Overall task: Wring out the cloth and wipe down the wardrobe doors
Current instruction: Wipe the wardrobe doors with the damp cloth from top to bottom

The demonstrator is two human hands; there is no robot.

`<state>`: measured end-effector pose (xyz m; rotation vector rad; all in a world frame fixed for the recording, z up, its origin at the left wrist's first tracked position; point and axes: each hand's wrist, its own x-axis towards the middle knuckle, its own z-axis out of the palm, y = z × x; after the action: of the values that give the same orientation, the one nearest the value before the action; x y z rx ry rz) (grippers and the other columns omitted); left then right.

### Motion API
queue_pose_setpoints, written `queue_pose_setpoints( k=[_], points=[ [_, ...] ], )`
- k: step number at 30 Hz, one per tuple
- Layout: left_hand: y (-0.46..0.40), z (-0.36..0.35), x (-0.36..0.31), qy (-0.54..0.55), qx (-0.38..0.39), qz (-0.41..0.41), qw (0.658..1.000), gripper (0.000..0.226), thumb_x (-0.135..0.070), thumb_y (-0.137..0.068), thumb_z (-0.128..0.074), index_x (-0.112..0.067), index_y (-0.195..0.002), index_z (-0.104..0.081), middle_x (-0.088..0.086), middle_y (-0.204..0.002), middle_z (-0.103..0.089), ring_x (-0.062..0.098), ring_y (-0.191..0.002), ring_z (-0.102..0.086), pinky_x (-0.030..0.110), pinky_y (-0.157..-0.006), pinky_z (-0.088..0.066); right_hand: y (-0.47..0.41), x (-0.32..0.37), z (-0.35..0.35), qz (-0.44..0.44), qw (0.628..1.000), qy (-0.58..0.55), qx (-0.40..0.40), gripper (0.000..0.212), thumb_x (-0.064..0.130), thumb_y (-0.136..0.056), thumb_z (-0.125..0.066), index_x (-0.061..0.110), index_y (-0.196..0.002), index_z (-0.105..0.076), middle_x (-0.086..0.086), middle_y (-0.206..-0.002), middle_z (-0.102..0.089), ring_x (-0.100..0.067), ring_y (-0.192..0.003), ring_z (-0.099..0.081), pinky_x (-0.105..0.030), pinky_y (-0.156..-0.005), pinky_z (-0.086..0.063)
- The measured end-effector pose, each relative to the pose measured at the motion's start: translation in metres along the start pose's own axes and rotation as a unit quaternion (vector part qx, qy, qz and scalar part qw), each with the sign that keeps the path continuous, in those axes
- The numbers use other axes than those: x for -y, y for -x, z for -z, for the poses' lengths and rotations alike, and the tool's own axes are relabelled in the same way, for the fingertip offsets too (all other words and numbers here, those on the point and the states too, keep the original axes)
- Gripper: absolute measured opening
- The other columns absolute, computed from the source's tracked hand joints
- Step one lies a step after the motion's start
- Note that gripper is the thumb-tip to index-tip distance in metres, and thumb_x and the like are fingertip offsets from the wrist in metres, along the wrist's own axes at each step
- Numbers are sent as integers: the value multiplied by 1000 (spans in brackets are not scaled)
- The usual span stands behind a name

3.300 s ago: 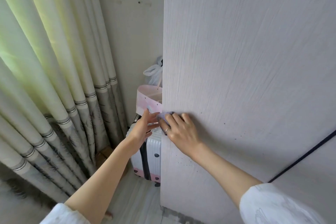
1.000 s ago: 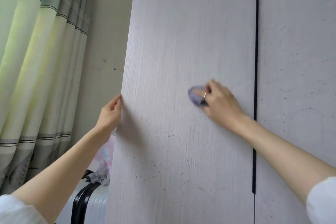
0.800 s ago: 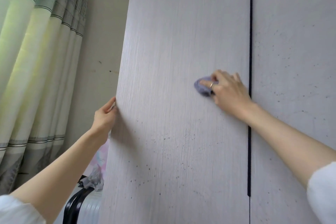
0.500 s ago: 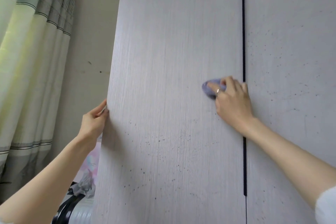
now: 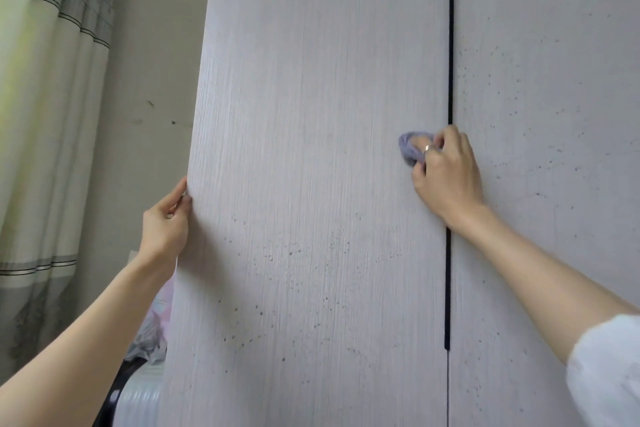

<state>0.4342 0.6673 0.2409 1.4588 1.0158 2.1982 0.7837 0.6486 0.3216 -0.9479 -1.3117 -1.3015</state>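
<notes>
Up against the wardrobe door (image 5: 311,149), right hand (image 5: 446,177) presses a bunched purple cloth (image 5: 410,147) by the door gap, left hand (image 5: 166,222) grips the door's outer edge.

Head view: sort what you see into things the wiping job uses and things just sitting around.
In use:
- purple cloth, bunched in the right hand
- left wardrobe door, its edge held by the left hand
- right wardrobe door, speckled with dark spots

Just there:
- curtain
- wall
- suitcase with a crumpled bag on top
</notes>
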Motion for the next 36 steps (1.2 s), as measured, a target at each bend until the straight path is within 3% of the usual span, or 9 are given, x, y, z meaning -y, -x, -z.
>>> queue_pose_setpoints(
  k=[4,8,13,15,21,26,30,32,36],
  points=[
    [5,2,5,2,-2,4,1000,37,-12,-100,-42,-18,-137,-48,-3,-134,-51,4,-117,-44,19,-104,-30,105,12,6,142,987,-66,42,30,14,-78,-49,6,-107,-56,-8,-88,-38,-26,-75,-44,-33,-60,-43],
    [13,5,15,6,3,16,1000,37,-14,-100,-42,-19,-136,-48,-5,-136,-50,4,-118,-44,19,-104,-29,131,5,16,311,941,-47,123,47,4,-65,-70,8,-110,-56,-14,-90,-54,-27,-73,-51,-35,-62,-45],
    [23,8,20,6,5,37,999,38,-14,-101,-41,-19,-138,-46,-5,-137,-49,3,-117,-43,17,-103,-28,57,10,8,42,995,-78,55,45,-6,-64,-75,1,-108,-66,-19,-81,-51,-34,-69,-54,-42,-64,-51],
    [29,9,22,0,7,39,999,37,-15,-101,-41,-20,-138,-46,-6,-136,-49,2,-116,-43,16,-100,-28,62,20,0,31,994,-101,37,47,-5,-68,-72,3,-113,-64,-20,-83,-50,-35,-72,-53,-42,-66,-51],
    [39,16,34,-23,15,48,998,37,-17,-101,-41,-23,-137,-46,3,-138,-51,21,-124,-48,32,-106,-35,156,50,-3,397,901,-130,118,35,6,-84,-51,14,-118,-52,-9,-98,-52,-24,-82,-46,-33,-70,-40],
    [42,21,42,-20,21,64,998,37,-19,-100,-43,-24,-136,-47,5,-137,-52,24,-129,-45,42,-109,-35,83,41,0,139,983,-96,76,50,-4,-66,-73,3,-114,-63,-19,-83,-54,-33,-72,-54,-42,-62,-46],
    [45,24,47,-26,21,74,997,37,-19,-100,-43,-22,-137,-47,2,-137,-51,20,-127,-46,43,-109,-35,57,62,-6,-28,992,-101,67,49,2,-71,-75,0,-118,-60,-23,-88,-49,-37,-75,-53,-44,-66,-49],
    [46,25,49,-26,27,72,997,37,-19,-100,-43,-22,-137,-47,1,-137,-51,19,-128,-45,42,-110,-34,80,79,-11,24,992,-113,49,48,0,-69,-73,-1,-115,-61,-23,-86,-52,-37,-74,-54,-42,-62,-49],
    [47,25,49,-26,32,72,997,36,-17,-101,-41,-24,-136,-48,-1,-136,-52,19,-127,-46,42,-110,-33,142,103,-13,340,929,-118,85,37,8,-80,-46,9,-113,-63,-13,-91,-60,-28,-79,-50,-36,-66,-40]
  ],
)
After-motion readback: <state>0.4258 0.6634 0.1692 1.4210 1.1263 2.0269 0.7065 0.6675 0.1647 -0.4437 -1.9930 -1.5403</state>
